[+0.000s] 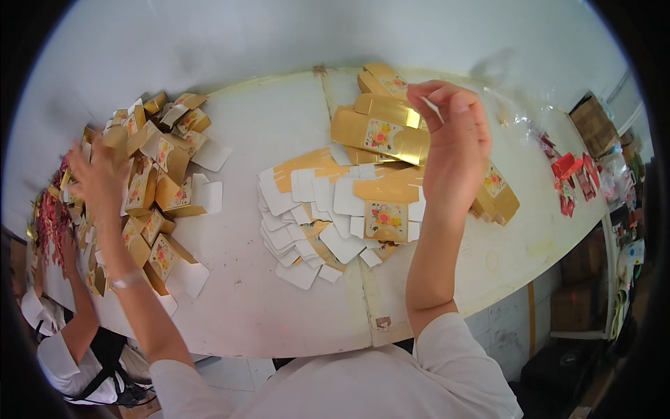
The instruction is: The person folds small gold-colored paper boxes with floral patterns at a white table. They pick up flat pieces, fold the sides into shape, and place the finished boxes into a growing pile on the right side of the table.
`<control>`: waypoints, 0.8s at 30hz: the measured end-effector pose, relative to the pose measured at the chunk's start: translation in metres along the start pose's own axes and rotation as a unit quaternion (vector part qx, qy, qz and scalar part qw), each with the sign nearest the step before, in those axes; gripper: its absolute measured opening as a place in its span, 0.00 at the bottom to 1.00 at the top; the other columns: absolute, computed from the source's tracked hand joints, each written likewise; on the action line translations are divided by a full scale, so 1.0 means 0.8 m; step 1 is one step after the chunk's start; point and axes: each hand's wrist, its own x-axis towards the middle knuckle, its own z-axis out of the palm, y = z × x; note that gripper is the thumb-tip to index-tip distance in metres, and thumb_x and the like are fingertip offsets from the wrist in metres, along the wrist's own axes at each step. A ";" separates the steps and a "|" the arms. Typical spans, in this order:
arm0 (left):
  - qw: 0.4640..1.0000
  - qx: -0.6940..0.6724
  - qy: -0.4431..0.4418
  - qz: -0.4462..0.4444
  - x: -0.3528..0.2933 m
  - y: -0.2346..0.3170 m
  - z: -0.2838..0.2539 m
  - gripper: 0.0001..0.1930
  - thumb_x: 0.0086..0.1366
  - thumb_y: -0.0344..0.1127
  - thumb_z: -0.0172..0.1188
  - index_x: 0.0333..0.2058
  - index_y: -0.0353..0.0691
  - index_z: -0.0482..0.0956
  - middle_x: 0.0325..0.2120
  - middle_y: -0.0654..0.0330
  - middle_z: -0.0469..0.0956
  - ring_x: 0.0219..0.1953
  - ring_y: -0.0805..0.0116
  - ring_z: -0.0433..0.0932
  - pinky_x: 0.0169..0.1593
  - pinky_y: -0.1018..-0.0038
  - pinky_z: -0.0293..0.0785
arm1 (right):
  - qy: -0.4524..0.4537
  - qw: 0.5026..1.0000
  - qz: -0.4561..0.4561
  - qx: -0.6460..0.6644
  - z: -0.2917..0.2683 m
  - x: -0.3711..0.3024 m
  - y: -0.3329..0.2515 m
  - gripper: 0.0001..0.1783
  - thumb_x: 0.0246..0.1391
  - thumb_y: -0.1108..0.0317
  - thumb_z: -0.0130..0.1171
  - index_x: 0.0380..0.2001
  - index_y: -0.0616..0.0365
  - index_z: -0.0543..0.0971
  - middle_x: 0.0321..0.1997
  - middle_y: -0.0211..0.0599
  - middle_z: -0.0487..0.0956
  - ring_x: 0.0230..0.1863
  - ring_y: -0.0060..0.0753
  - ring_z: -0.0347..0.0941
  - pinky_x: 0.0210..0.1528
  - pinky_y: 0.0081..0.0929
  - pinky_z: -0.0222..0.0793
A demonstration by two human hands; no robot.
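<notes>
My left hand (98,178), blurred by motion, reaches over a pile of folded gold boxes (165,157) on the left. Its fingers look spread; a blurred gold shape lies close beside it, and I cannot see any grip on it. My right hand (455,136) is raised over the right half of the table. Its fingers are bent, thumb and forefinger meeting in a pinch with nothing visible between them. Behind its fingers lie flat gold cartons (380,133) with flower prints. A fanned stack of unfolded white-backed gold carton blanks (387,222) lies nearer me, left of my right forearm.
Another person's hand (68,253) reaches to a heap of red pieces (52,222) at the far left. Red packets (567,167) and clear plastic lie at the right end. The white table (244,307) has a curved edge; a cardboard box (593,124) stands beyond.
</notes>
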 end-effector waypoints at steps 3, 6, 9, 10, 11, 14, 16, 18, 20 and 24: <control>0.970 -0.239 0.034 -0.005 0.022 -0.002 0.001 0.31 0.49 0.34 0.63 0.53 0.43 0.63 0.47 0.48 0.68 0.52 0.56 0.64 0.52 0.60 0.60 | 0.020 0.999 -0.037 0.013 -0.005 0.003 -0.008 0.08 0.56 0.70 0.46 0.29 0.61 0.73 0.33 0.35 0.75 0.40 0.28 0.70 0.48 0.28 0.64; 0.710 -0.659 -0.229 0.096 -0.031 0.129 -0.057 0.33 0.48 0.30 0.63 0.54 0.40 0.61 0.54 0.56 0.61 0.58 0.55 0.58 0.59 0.68 0.56 | 0.024 0.998 -0.057 0.003 -0.009 0.000 -0.013 0.08 0.56 0.71 0.46 0.29 0.62 0.73 0.34 0.36 0.75 0.40 0.28 0.70 0.48 0.27 0.64; 0.651 -0.620 -0.331 0.288 -0.094 0.245 -0.136 0.43 0.45 0.51 0.66 0.57 0.44 0.57 0.57 0.51 0.54 0.62 0.53 0.48 0.62 0.56 0.43 | 0.017 0.998 -0.058 0.008 -0.006 -0.002 -0.018 0.07 0.55 0.72 0.46 0.29 0.63 0.73 0.34 0.37 0.75 0.40 0.29 0.70 0.48 0.27 0.64; 0.635 -0.608 -0.337 0.338 -0.107 0.278 -0.153 0.48 0.42 0.59 0.64 0.58 0.43 0.55 0.57 0.49 0.54 0.62 0.51 0.46 0.62 0.55 0.41 | 0.016 0.998 -0.059 0.007 -0.007 -0.003 -0.022 0.07 0.55 0.72 0.46 0.29 0.63 0.73 0.35 0.37 0.74 0.40 0.29 0.70 0.48 0.27 0.64; 0.653 -0.600 -0.314 0.338 -0.124 0.310 -0.156 0.49 0.41 0.60 0.64 0.58 0.43 0.55 0.55 0.49 0.57 0.60 0.51 0.50 0.60 0.55 0.45 | 0.014 0.998 -0.066 0.005 -0.006 -0.004 -0.025 0.07 0.55 0.72 0.46 0.29 0.63 0.73 0.35 0.38 0.74 0.40 0.29 0.70 0.48 0.27 0.64; 0.661 -0.536 -0.359 0.384 -0.126 0.351 -0.173 0.51 0.38 0.62 0.64 0.58 0.41 0.55 0.48 0.51 0.63 0.54 0.55 0.59 0.54 0.59 0.53 | 0.020 0.996 -0.088 -0.005 -0.016 -0.005 -0.032 0.07 0.55 0.73 0.45 0.29 0.63 0.73 0.35 0.39 0.74 0.40 0.28 0.69 0.48 0.26 0.64; 0.683 -0.513 -0.360 0.376 -0.118 0.357 -0.174 0.49 0.37 0.61 0.65 0.56 0.40 0.58 0.44 0.54 0.66 0.49 0.58 0.63 0.51 0.62 0.56 | 0.025 0.995 -0.098 -0.010 -0.021 -0.004 -0.036 0.07 0.55 0.74 0.45 0.29 0.63 0.72 0.35 0.39 0.74 0.40 0.28 0.69 0.47 0.25 0.63; 0.728 -0.522 -0.307 0.322 -0.124 0.352 -0.164 0.46 0.35 0.60 0.67 0.52 0.39 0.63 0.40 0.58 0.68 0.46 0.62 0.65 0.48 0.67 0.58 | 0.025 0.995 -0.094 0.010 -0.024 -0.002 -0.037 0.07 0.55 0.74 0.45 0.29 0.63 0.72 0.35 0.39 0.74 0.40 0.27 0.69 0.47 0.25 0.63; 0.743 -0.546 -0.264 0.284 -0.126 0.343 -0.158 0.40 0.37 0.56 0.68 0.45 0.38 0.66 0.38 0.58 0.70 0.42 0.61 0.68 0.46 0.68 0.61 | 0.025 0.996 -0.086 0.018 -0.023 0.000 -0.034 0.06 0.55 0.74 0.45 0.29 0.63 0.72 0.35 0.39 0.74 0.39 0.26 0.69 0.47 0.24 0.63; 0.577 -0.657 -0.474 0.104 -0.089 0.287 -0.163 0.26 0.43 0.41 0.69 0.38 0.36 0.68 0.29 0.57 0.75 0.34 0.64 0.74 0.37 0.68 0.69 | 0.032 0.998 -0.052 0.006 -0.020 0.000 -0.026 0.05 0.53 0.75 0.47 0.28 0.63 0.73 0.34 0.35 0.75 0.38 0.23 0.68 0.44 0.22 0.63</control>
